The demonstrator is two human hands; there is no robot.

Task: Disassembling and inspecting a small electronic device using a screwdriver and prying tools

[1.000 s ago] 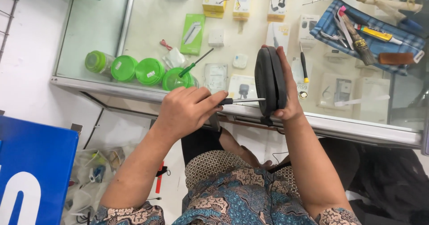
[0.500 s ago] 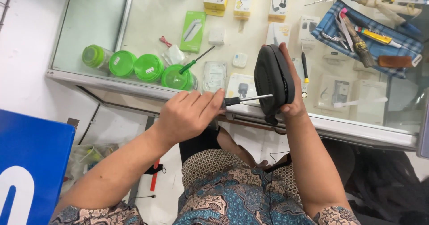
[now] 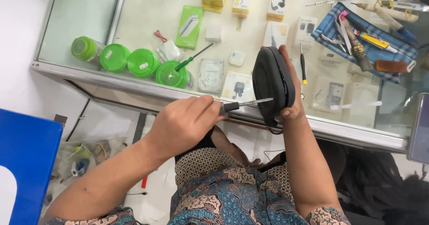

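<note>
nearest the camera was the person's lap in patterned blue and brown cloth (image 3: 223,198), both forearms reaching out over it. the left hand (image 3: 183,124) was closed round the dark handle of a screwdriver (image 3: 243,104), fingers (image 3: 203,106) wrapped tight, the thin metal shaft running level toward the right. its tip met the side edge of a black oval device (image 3: 270,80) (a small speaker or mouse-like casing, hard to tell which), held upright on edge just above the front rail of the glass bench (image 3: 134,84). the right hand (image 3: 288,91) gripped that casing from behind, thumb low and fingertips curled over the top, firmly closed on it. a thin black cable hung from the casing's lower end.

to do this step well, it seemed wise to keep the shaft square to the casing, press lightly, and brace the casing steady so the tip would not skid toward the holding hand.

further off, on the bench top, lay a row of green lidded tubs (image 3: 129,62), a green-handled screwdriver (image 3: 192,59) leaning across one, and a yellow-handled screwdriver (image 3: 303,66) just beyond the casing. small boxed accessories showed through the glass. farthest right, a blue checked cloth (image 3: 397,55) carried pliers, a brush and other tools.
</note>
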